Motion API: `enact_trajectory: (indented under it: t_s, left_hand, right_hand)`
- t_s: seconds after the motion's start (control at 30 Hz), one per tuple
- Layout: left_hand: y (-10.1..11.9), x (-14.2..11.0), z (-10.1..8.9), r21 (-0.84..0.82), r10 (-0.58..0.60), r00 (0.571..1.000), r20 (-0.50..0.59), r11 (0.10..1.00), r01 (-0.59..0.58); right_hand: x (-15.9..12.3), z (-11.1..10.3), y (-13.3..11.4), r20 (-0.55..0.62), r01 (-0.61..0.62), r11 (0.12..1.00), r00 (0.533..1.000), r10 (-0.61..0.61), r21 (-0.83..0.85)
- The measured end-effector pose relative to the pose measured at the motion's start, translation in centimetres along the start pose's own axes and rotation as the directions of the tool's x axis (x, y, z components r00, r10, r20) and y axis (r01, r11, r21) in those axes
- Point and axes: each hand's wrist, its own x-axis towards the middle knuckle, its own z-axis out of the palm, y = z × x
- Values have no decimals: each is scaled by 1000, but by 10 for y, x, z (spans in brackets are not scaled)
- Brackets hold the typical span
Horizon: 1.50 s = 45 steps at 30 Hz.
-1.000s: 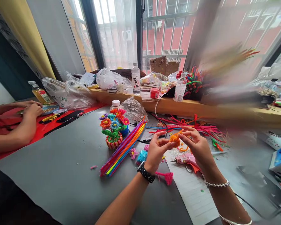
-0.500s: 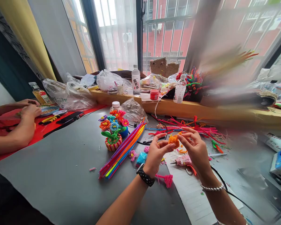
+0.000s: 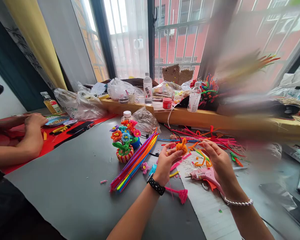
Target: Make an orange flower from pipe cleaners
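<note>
Pinched between the fingers and thumb of my left hand (image 3: 166,160) is a small fuzzy orange pipe-cleaner piece (image 3: 181,147), rounded, with short points on top. My right hand (image 3: 217,160) is apart from it to the right, fingertips closed together; whether a thin strand is between them I cannot make out. Below the right hand, a pink glue gun (image 3: 202,174) lies on a white sheet (image 3: 202,208) with orange scraps. A pink pipe-cleaner flower (image 3: 182,196) lies under my left wrist. Left of that wrist is a bundle of coloured pipe cleaners (image 3: 135,161).
A striped pot (image 3: 125,155) of pipe-cleaner flowers stands behind the bundle. Loose pink and red pipe cleaners (image 3: 225,144) lie towards the wooden ledge (image 3: 150,112), which carries bottles and bags. At far left, another person's arm (image 3: 31,140) rests over a red mat (image 3: 51,141).
My right hand has come away from the orange piece and moved right. The left hand still holds the piece, now with its points showing. The whole view has shifted slightly.
</note>
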Motion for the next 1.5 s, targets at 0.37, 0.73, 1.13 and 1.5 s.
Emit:
enact_trajectory:
  t_s: [0.37, 0.73, 1.13, 1.5]
  left_hand:
    - [14, 28, -27, -231, -53, 999, 9, 972, 54]
    - [11, 22, -26, -320, -111, 986, 123, 936, 145]
    - [1, 11, -13, -200, -139, 972, 190, 964, 177]
    - [-1, 11, -13, -188, -143, 982, 120, 968, 164]
  right_hand:
    - [14, -31, -7, -166, -55, 982, 982, 86, 182]
    - [3, -3, -2, 222, -13, 989, 974, 46, -148]
    - [-9, 23, 3, 236, 41, 985, 972, -1, -165]
    - [-7, 24, 10, 227, -57, 994, 971, 77, -94]
